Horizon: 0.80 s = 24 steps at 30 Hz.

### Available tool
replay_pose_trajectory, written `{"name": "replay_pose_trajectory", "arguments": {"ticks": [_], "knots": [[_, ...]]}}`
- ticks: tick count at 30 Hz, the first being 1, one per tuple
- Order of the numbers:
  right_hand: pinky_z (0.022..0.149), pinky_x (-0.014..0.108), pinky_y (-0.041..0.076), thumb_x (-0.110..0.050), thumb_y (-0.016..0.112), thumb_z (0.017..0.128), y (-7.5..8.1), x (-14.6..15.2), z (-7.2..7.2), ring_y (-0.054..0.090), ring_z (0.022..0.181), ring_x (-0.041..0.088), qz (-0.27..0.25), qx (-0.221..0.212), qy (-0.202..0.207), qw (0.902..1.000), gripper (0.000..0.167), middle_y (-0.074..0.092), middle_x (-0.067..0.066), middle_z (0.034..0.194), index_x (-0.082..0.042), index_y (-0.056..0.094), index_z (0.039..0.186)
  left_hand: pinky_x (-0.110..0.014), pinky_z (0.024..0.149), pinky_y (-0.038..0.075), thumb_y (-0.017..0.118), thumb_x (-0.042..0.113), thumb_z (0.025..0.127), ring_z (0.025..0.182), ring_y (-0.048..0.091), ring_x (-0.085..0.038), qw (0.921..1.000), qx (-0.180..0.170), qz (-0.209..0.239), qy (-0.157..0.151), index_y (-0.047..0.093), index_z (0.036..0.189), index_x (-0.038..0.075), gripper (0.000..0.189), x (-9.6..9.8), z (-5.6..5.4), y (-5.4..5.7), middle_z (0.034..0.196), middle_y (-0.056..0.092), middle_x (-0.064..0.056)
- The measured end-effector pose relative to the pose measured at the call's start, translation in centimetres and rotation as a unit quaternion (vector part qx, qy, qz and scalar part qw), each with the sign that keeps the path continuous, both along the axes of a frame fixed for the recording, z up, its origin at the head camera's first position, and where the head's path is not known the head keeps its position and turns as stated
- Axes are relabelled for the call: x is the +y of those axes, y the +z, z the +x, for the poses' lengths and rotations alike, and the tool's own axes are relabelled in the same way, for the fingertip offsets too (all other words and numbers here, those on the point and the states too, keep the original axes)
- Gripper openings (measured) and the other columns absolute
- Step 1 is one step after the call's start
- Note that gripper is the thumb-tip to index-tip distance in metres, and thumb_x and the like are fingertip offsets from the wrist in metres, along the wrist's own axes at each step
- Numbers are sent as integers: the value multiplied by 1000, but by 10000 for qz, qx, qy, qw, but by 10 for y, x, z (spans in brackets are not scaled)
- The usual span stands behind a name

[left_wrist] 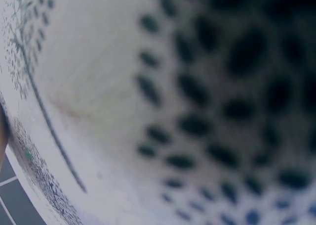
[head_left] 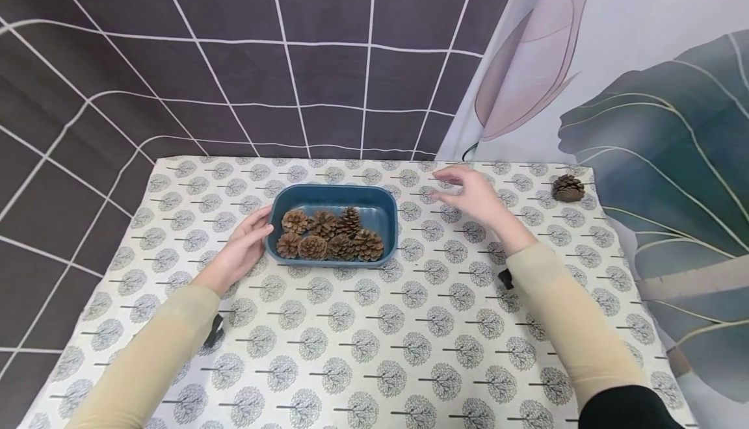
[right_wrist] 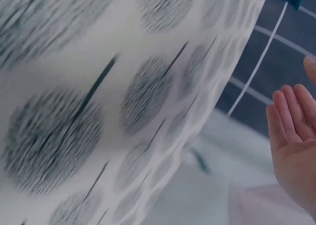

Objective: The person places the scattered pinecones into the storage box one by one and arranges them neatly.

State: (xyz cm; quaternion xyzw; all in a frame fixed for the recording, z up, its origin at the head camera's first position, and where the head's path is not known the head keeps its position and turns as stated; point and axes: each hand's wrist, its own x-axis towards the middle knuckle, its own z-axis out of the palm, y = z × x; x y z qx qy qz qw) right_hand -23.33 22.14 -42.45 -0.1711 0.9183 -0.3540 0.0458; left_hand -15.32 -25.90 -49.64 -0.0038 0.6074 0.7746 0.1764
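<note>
A blue rectangular basin (head_left: 333, 192) stands toward the back of the table and holds several brown pine cones (head_left: 313, 247), mostly along its near side. My left hand (head_left: 242, 247) touches the basin's left end, fingers fairly straight along the outside and thumb near the rim. To the right of the basin, my right hand (head_left: 468, 195) hovers over the cloth with nothing in it. In the right wrist view the fingers of that right hand (right_wrist: 296, 146) look extended. One more pine cone (head_left: 567, 188) lies at the table's back right corner. The left wrist view shows mostly blurred cloth.
A white cloth (head_left: 363, 351) printed with grey trees covers the table. Behind it hangs a dark curtain (head_left: 328, 13) with white grid lines. A pale curtain (head_left: 643, 19) with leaf shapes runs along the right side.
</note>
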Motion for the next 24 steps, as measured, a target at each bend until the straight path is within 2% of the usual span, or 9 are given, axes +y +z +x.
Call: {"name": "replay_pose_trajectory", "arguments": {"ticks": [3,6,9,15,20,24], "knots": [[121,60,46,-11,77,96,1,19,0,60,134,48,105,-10,-188,9998,49,62,24,147,2,62,141,-40,139,12,48,4,110,135,50,8,10000,6,-37,21,43,158,17,50,0,1,0,161,46,11],[121,63,44,-11,76,97,4,37,2,58,135,50,157,-14,-332,9993,50,60,27,148,3,61,142,-41,139,12,48,4,109,134,50,9,9999,-13,-93,42,40,160,15,52,0,2,0,173,32,-2],[121,65,43,-12,76,97,8,55,3,57,135,51,232,-10,-541,9983,50,60,29,147,4,60,142,-41,139,12,48,5,109,133,50,9,9999,-38,-141,37,36,162,12,55,0,2,1,177,22,-9],[118,68,43,-18,74,99,14,91,1,53,137,55,560,-22,-931,9941,52,56,31,150,3,58,144,-42,139,11,48,5,110,134,50,9,9999,-19,-128,-10,36,163,13,55,-1,1,1,174,31,-1],[118,70,41,-17,72,100,18,118,1,50,139,55,665,-75,-1269,9897,51,54,32,151,4,57,145,-44,139,8,47,6,110,136,48,10,9999,-55,-138,-72,30,166,12,58,-2,0,0,178,20,-6],[116,71,41,-17,72,101,19,139,-2,50,137,57,693,-15,-1451,9870,51,54,35,148,6,56,144,-43,139,8,46,6,111,146,43,5,9999,-83,-125,-81,24,168,9,61,-2,-2,-1,180,14,-9]]}}
